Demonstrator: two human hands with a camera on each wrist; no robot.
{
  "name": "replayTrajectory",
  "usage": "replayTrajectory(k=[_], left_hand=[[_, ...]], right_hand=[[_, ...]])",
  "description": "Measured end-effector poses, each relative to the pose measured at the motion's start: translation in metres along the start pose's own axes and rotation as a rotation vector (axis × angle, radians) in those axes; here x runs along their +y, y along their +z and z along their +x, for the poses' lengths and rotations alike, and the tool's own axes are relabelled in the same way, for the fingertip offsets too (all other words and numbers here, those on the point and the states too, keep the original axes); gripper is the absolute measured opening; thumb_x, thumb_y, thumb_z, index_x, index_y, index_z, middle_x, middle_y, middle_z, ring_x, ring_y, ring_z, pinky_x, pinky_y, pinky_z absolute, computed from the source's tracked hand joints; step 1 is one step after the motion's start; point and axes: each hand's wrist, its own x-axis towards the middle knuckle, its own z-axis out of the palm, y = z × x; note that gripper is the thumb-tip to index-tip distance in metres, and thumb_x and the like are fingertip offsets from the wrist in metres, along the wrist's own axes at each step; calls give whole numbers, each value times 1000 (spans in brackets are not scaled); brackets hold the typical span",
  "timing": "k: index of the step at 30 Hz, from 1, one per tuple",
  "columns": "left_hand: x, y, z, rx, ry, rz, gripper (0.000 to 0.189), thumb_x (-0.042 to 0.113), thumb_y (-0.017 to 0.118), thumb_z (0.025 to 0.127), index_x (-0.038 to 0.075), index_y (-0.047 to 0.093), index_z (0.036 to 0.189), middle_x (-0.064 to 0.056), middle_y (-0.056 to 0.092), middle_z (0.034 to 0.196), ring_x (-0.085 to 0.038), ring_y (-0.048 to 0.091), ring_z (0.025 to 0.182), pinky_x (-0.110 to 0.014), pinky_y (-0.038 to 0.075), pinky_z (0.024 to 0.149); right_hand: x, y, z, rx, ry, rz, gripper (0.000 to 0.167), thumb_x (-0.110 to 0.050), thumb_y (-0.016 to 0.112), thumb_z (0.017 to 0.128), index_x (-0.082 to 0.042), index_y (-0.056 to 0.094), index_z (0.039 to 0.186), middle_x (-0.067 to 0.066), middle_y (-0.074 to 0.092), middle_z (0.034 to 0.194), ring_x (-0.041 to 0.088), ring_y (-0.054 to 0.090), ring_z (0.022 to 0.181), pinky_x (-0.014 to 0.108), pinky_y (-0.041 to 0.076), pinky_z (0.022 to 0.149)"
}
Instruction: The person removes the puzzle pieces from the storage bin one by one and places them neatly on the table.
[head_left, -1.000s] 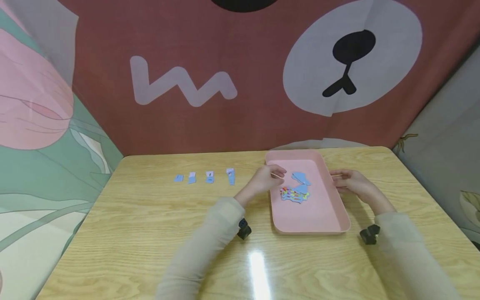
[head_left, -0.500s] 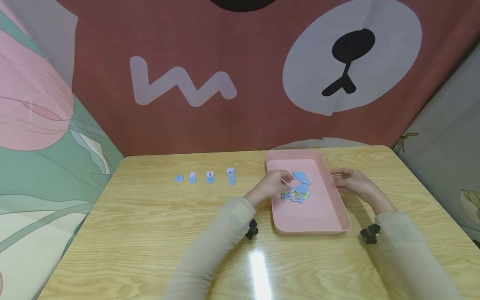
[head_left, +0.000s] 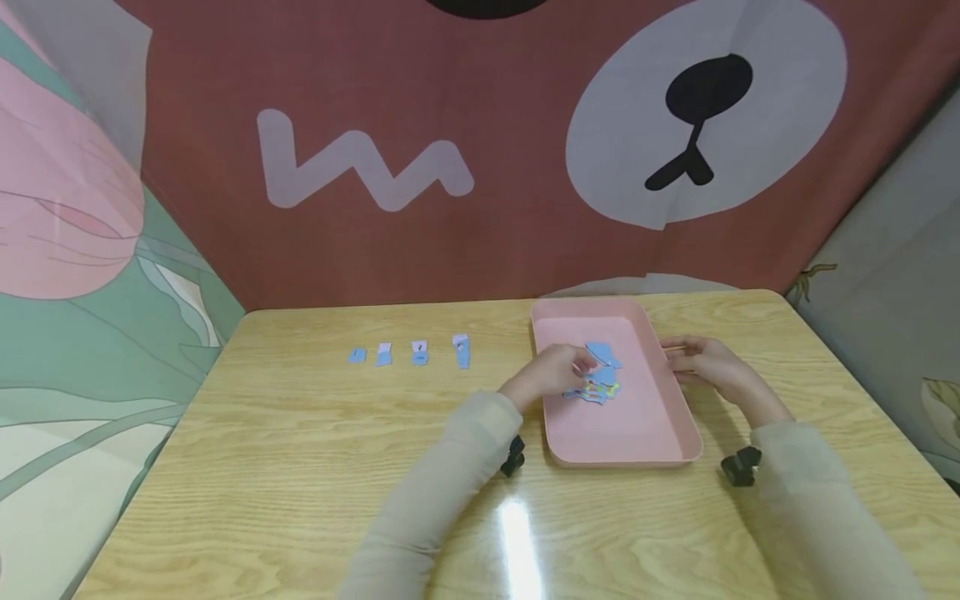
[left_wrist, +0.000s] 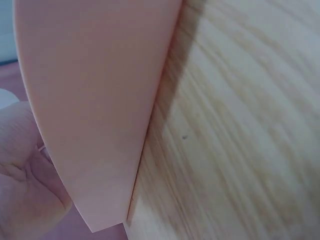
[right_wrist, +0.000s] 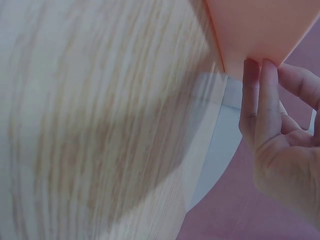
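In the head view, a pink tray holds a loose pile of flat blue cut-out pieces, some with multicoloured marks. My left hand reaches over the tray's left wall, its loosely bent fingers right above the pile and covering part of it. Most of that hand is behind the tray wall in the left wrist view. At the tray's right side, my right hand touches the outer wall. The right wrist view shows its extended fingers against the wall near the rim.
Several small blue and white pieces lie in a row on the wooden table, left of the tray; the rightmost piece is the tallest. A printed cloth hangs along the table's back edge.
My left hand has moved right and slightly down, from the tray's left rim to above the pile. The right hand stays at the tray's right wall.
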Motion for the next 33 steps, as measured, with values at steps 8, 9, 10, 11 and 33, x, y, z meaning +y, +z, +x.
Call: replayTrajectory(k=[8, 9, 10, 11, 33], left_hand=[[0, 1, 2, -33, -4, 117, 34, 4, 66, 87, 8, 65, 120, -4, 69, 118, -14, 62, 111, -16, 48, 93], [0, 1, 2, -35, -3, 126, 35, 4, 66, 86, 8, 64, 121, -4, 68, 119, -14, 62, 111, -16, 48, 94], [1, 1, 2, -37, -2, 136, 35, 3, 66, 86, 8, 64, 121, -3, 68, 119, -14, 62, 112, -16, 48, 95], [1, 1, 2, -38, 0, 148, 36, 3, 65, 86, 8, 64, 122, -3, 68, 120, -14, 62, 112, -16, 47, 95], [3, 2, 1, -98, 1, 282, 38, 17, 74, 83, 15, 66, 120, 3, 68, 118, -10, 60, 110, -19, 45, 98]], right_hand=[[0, -1, 1, -2, 3, 6, 61, -9, 54, 96, 15, 23, 142, 28, 47, 135, -11, 58, 86, 17, 55, 81], [1, -1, 1, -4, 3, 2, 60, -8, 53, 96, 15, 23, 143, 27, 48, 135, -12, 58, 86, 17, 55, 81], [0, -1, 1, -4, 5, 4, 61, -8, 53, 96, 15, 23, 143, 27, 48, 134, -12, 58, 86, 17, 55, 81], [0, -2, 1, -4, 7, 4, 61, -8, 54, 96, 15, 23, 143, 25, 50, 133, -12, 58, 86, 17, 55, 81], [2, 0, 0, -4, -11, 15, 62, -8, 54, 95, 16, 23, 142, 30, 49, 133, -10, 59, 86, 17, 55, 79]])
